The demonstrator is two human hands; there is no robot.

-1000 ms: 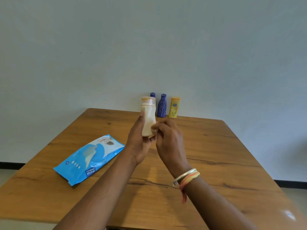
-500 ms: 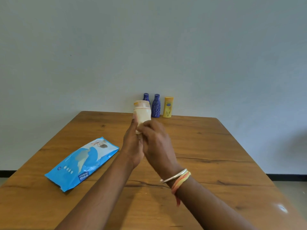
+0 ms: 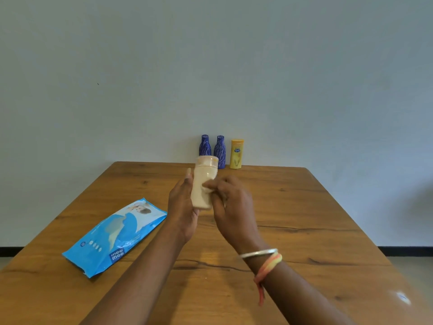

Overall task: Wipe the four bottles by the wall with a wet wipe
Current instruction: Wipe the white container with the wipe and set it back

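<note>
A cream bottle (image 3: 203,184) with a pale orange cap is held upright above the table by my left hand (image 3: 182,207), which grips its lower body. My right hand (image 3: 230,205) presses a small white wet wipe (image 3: 207,189) against the bottle's right side; most of the wipe is hidden under the fingers. By the wall stand two dark blue patterned bottles (image 3: 204,145) (image 3: 220,151) and a yellow bottle (image 3: 236,154), all upright.
A blue wet-wipe pack (image 3: 114,235) lies flat on the wooden table (image 3: 304,231) to the left of my arms. The wall rises right behind the table's far edge. A small shiny spot (image 3: 403,297) shows near the front right.
The cream bottle has dropped a little and shows more of its body. My right hand slid from over the bottle's lower part to its right side.
</note>
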